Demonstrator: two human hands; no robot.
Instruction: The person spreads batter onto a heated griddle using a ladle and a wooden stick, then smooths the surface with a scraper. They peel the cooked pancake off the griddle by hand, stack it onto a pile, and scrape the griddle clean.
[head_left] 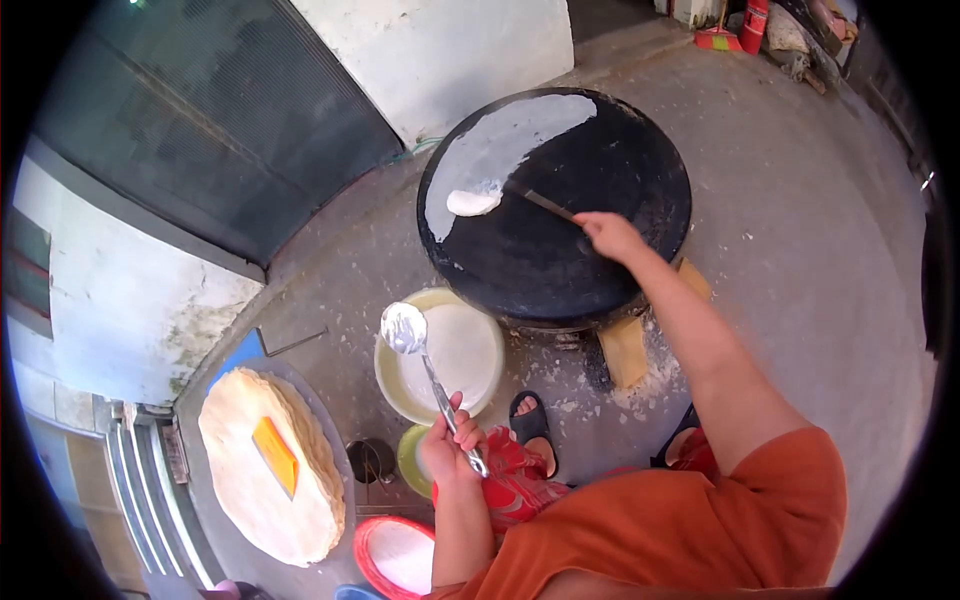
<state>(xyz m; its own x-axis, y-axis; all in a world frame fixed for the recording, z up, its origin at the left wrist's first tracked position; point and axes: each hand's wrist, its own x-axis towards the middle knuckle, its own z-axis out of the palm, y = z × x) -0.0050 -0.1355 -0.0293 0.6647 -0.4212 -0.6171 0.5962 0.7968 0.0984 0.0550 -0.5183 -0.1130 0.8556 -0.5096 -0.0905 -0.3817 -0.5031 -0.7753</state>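
Fingers (596, 226) of the right hand (610, 238) close round the handle end of a thin spreader (548, 206), probably light and stiff. Its tip sits in a soft, wet batter lump (473, 202) on the black griddle (600, 270), upper left. The left hand (450, 448) grips a ladle (406, 327) by its likely slick stem, over the bowl (388, 378).
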